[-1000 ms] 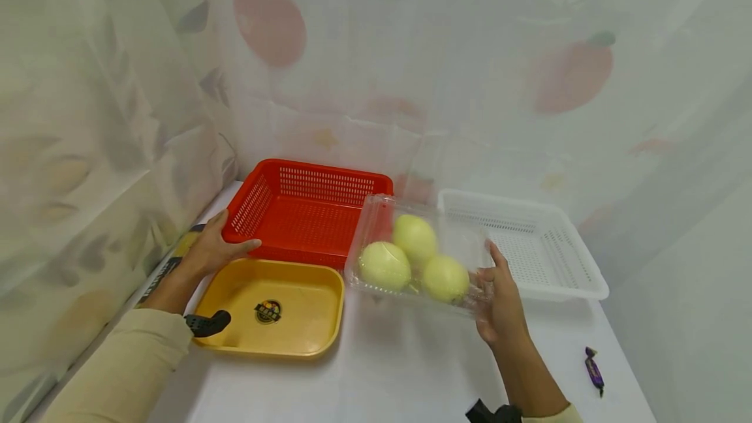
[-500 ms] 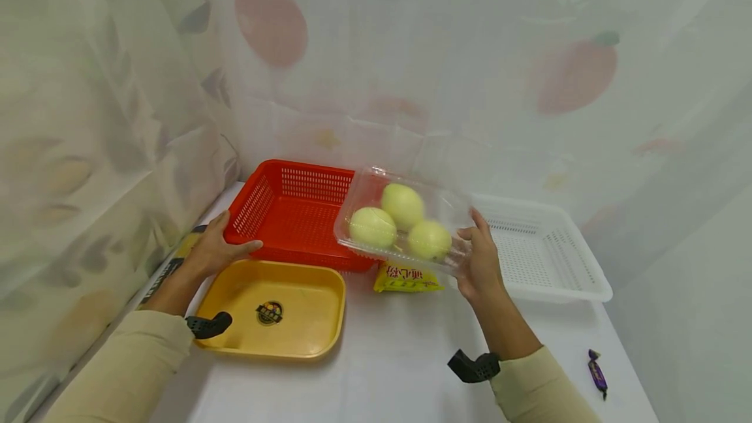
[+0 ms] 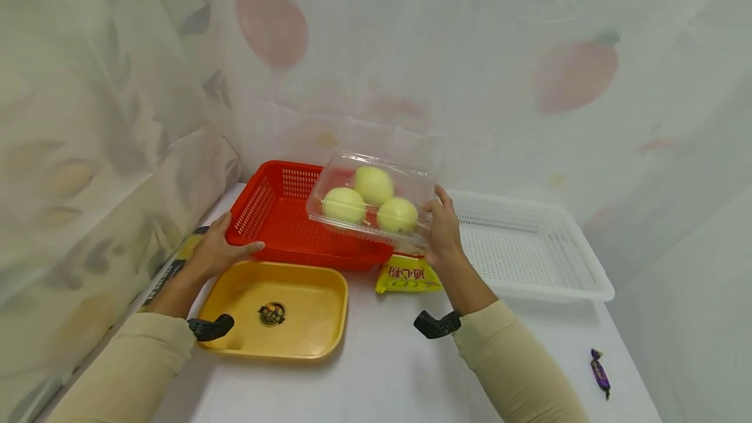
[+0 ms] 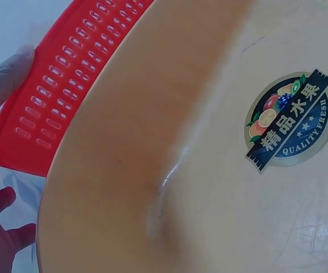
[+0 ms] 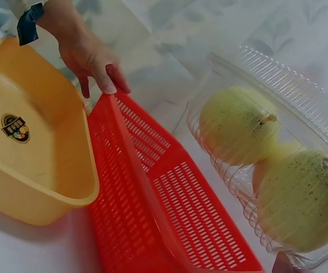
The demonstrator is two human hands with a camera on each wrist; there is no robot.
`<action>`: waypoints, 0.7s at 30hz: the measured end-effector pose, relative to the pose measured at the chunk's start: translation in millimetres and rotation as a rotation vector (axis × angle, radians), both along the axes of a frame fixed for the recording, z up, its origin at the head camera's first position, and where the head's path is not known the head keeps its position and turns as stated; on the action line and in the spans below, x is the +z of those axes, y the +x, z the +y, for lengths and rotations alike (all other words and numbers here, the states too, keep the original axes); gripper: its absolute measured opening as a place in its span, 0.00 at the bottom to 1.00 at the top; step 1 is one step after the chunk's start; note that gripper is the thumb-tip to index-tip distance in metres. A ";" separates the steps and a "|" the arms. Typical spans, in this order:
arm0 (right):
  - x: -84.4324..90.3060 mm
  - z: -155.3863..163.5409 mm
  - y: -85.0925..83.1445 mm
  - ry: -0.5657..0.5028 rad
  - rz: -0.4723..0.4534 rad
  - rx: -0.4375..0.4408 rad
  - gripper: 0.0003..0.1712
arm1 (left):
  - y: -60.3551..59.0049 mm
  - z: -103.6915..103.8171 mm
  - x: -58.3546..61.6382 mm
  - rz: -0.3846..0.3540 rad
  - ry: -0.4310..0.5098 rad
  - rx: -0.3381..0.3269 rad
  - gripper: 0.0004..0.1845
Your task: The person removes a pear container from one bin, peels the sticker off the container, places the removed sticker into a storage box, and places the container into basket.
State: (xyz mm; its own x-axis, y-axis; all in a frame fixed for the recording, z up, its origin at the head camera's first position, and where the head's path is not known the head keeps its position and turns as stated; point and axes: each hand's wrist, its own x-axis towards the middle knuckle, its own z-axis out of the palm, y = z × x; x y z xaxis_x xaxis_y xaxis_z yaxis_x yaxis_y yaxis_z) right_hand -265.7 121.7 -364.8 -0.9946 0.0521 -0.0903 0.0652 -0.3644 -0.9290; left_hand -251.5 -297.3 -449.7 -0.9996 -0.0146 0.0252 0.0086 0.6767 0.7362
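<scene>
My left hand (image 3: 214, 254) grips the near left corner of a red perforated plastic basket (image 3: 284, 217); the thumb lies over its rim and the fingers are outside. With my right hand (image 3: 444, 232) I hold the right end of a clear plastic fruit box (image 3: 416, 183). It hangs tilted above the right part of the red basket. Inside are three pale yellow-green melons (image 3: 343, 205). In the right wrist view two melons (image 5: 237, 126) show through the clear wall, and only fingertips of the right hand appear at the bottom edge.
A yellow tray (image 3: 302, 328) stands in front of the red basket. At the right is a white perforated basket (image 3: 529, 256). A yellow packet (image 3: 409, 274) lies between the baskets. One purple-wrapped candy (image 3: 600, 372) is near the right edge; a yellow-and-black package (image 3: 190, 240) lies behind the left arm.
My right hand has carried the fruit box left and away from me, from beside the red basket to above it, uncovering the yellow packet. The left hand has stayed on the basket corner.
</scene>
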 end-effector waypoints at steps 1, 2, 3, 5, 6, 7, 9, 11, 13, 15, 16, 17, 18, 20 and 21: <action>-1.7 -3.4 -2.8 -0.003 0.001 -0.002 0.39 | 0.0 0.2 -0.2 0.001 -0.005 0.002 0.65; -3.2 -7.0 -5.1 -0.002 -0.001 -0.003 0.39 | 0.0 0.3 -0.4 0.004 -0.005 0.004 0.65; -4.4 -10.6 -7.5 0.000 0.002 -0.002 0.39 | 0.1 0.3 -0.6 0.004 -0.006 0.006 0.65; -6.8 -18.1 -11.5 0.003 -0.005 0.008 0.38 | 0.5 -0.3 -1.5 0.007 -0.007 0.010 0.65; -7.9 -21.9 -13.0 0.006 -0.012 0.013 0.38 | 0.9 -0.7 -1.9 0.005 -0.007 0.011 0.64; -9.2 -25.7 -14.6 -0.002 -0.012 0.020 0.37 | 1.4 -1.0 -2.0 0.004 -0.003 0.012 0.64; -11.6 -33.6 -17.0 -0.001 -0.015 0.027 0.37 | 2.4 -1.9 -2.2 -0.001 0.003 0.014 0.65; -14.4 -40.9 -19.3 -0.014 -0.008 0.031 0.37 | 3.1 -2.3 -2.0 -0.005 0.006 0.017 0.65; -17.4 -47.8 -22.0 -0.020 0.015 0.028 0.34 | 3.6 -2.8 -1.6 0.000 0.014 0.017 0.65; -20.4 -54.1 -24.9 -0.029 0.033 0.028 0.35 | 4.4 -3.4 -1.2 0.009 0.024 0.013 0.64; -22.1 -57.1 -26.5 -0.037 0.038 0.030 0.35 | 4.9 -3.8 -1.2 0.013 0.026 0.012 0.63; -24.1 -60.0 -28.1 -0.040 0.039 0.028 0.35 | 5.2 -4.5 -1.2 0.017 0.029 0.010 0.63; -26.1 -62.9 -29.8 -0.046 0.044 0.025 0.35 | 5.8 -5.0 -1.2 0.019 0.031 0.009 0.63; -30.0 -68.0 -32.9 -0.057 0.052 0.024 0.38 | 6.5 -5.8 -1.5 0.017 0.029 0.011 0.63; -32.0 -70.3 -34.4 -0.055 0.055 0.021 0.39 | 6.5 -5.9 -1.7 0.015 0.029 0.013 0.63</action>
